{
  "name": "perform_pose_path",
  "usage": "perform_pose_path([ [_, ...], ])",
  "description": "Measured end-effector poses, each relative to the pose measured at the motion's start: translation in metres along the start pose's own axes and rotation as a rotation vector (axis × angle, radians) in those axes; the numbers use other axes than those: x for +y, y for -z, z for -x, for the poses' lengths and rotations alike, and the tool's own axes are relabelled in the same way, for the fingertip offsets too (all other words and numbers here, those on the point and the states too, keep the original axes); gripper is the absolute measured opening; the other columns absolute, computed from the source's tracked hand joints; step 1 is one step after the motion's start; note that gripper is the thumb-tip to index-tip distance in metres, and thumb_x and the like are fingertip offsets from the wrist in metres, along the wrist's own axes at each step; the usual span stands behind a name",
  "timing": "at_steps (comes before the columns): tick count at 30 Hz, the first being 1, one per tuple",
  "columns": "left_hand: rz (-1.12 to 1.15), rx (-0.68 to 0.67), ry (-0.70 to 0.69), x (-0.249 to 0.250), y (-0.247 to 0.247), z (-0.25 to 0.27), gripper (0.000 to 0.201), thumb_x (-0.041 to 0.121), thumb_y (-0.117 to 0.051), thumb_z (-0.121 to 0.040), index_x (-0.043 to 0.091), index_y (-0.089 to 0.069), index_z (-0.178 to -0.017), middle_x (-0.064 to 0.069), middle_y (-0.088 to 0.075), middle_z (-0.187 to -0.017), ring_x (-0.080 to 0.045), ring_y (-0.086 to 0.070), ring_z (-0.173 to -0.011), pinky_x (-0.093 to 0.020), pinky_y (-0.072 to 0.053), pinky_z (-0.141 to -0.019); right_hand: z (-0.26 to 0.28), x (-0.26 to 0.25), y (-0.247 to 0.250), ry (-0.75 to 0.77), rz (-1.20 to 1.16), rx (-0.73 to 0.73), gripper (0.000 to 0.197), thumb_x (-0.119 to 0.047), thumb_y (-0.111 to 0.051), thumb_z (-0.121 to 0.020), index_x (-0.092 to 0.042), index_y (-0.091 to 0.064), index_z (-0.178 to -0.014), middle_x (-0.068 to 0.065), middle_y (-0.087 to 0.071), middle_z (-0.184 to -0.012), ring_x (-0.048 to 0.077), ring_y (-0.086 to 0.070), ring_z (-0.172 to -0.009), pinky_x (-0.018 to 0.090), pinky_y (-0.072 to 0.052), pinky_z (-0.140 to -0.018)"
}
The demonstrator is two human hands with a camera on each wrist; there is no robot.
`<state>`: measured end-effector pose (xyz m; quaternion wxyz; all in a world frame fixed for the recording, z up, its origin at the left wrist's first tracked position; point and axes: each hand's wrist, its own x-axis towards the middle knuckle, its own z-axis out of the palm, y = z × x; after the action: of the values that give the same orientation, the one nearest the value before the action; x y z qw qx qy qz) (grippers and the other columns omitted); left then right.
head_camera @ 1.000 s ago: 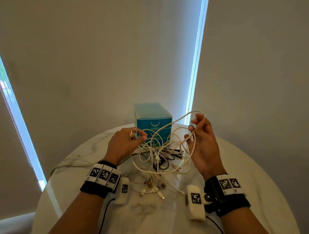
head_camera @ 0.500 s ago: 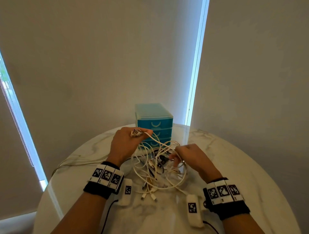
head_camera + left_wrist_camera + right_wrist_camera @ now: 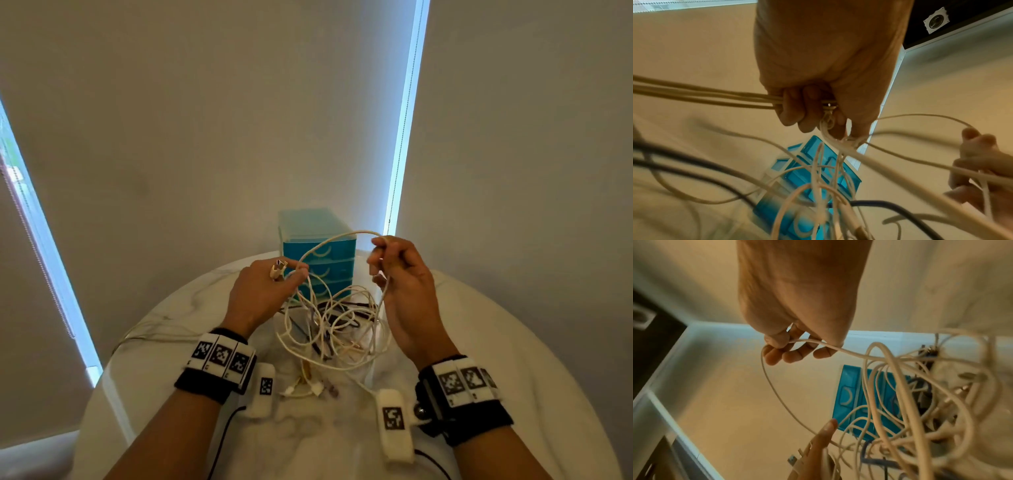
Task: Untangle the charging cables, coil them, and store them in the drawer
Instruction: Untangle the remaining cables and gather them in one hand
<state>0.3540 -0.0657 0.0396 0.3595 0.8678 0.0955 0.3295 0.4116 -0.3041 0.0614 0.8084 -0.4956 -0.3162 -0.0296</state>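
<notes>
1. Left hand (image 3: 262, 291), raised over the desk (image 3: 513, 359), grips cable ends.
2. Right hand (image 3: 404, 284), palm inward, pinches a white cable (image 3: 329, 241) arching between the hands.
3. The tangle (image 3: 332, 325) lies before the drawers (image 3: 317, 253).

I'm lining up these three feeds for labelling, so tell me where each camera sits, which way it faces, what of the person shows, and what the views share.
Head: worn on the head, looking forward and down at the table; both forearms, left hand and right hand show.
Left wrist: under the left hand, looking along its fingers gripping white cables; the right hand appears at the right edge.
Right wrist: under the right hand, looking along its fingers pinching a white cable; a left fingertip shows below.
Shared: all three see the blue drawer unit and the tangle.
</notes>
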Motion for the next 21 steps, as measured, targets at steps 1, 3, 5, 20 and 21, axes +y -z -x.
perform_pose_path([
  [1,-0.004,-0.001,0.004,0.0,0.001,0.0,0.019,0.062,-0.071,-0.095,0.046,-0.081,-0.097,0.016,-0.077,-0.074,0.0,-0.069,-0.07,-0.031,-0.052,-0.069,-0.002,0.001,0.002,-0.044,-0.092,0.023,0.021,-0.021,-0.052,-0.111,-0.02,-0.073,-0.106,-0.002,-0.068,-0.093,0.011,-0.058,-0.081,0.03,-0.043,-0.081],
  [3,-0.009,-0.019,0.008,0.001,0.002,0.001,0.028,0.068,-0.068,-0.094,0.043,-0.081,-0.097,0.015,-0.077,-0.075,0.001,-0.07,-0.072,-0.03,-0.052,-0.07,-0.004,0.004,0.008,-0.136,-0.143,0.073,0.022,-0.022,-0.052,-0.112,-0.022,-0.073,-0.106,-0.004,-0.067,-0.091,0.01,-0.06,-0.08,0.031,-0.042,-0.081],
  [5,-0.015,-0.019,0.012,0.0,0.004,0.001,0.035,0.072,-0.067,-0.093,0.04,-0.082,-0.096,0.011,-0.078,-0.075,-0.003,-0.072,-0.076,-0.034,-0.056,-0.074,-0.005,0.007,0.017,-0.246,0.081,0.1,0.025,-0.017,-0.051,-0.113,-0.02,-0.076,-0.107,-0.004,-0.073,-0.092,0.008,-0.068,-0.085,0.035,-0.046,-0.086],
  [20,-0.179,-0.17,-0.143,0.002,-0.002,-0.001,0.046,0.088,-0.066,-0.075,0.046,-0.081,-0.088,0.023,-0.074,-0.083,0.003,-0.068,-0.075,-0.033,-0.056,-0.067,0.002,0.029,-0.017,0.184,1.198,-0.069,0.013,-0.039,-0.072,-0.102,-0.038,-0.08,-0.113,-0.013,-0.078,-0.117,0.011,-0.065,-0.112,0.047,-0.053,-0.103],
  [21,-0.174,-0.168,-0.138,0.002,-0.001,-0.002,0.044,0.087,-0.067,-0.076,0.047,-0.08,-0.09,0.025,-0.074,-0.083,0.004,-0.067,-0.075,-0.032,-0.056,-0.067,0.002,0.027,-0.014,0.201,1.139,-0.006,0.009,-0.038,-0.073,-0.102,-0.036,-0.08,-0.107,-0.015,-0.078,-0.108,0.005,-0.067,-0.101,0.04,-0.056,-0.095],
])
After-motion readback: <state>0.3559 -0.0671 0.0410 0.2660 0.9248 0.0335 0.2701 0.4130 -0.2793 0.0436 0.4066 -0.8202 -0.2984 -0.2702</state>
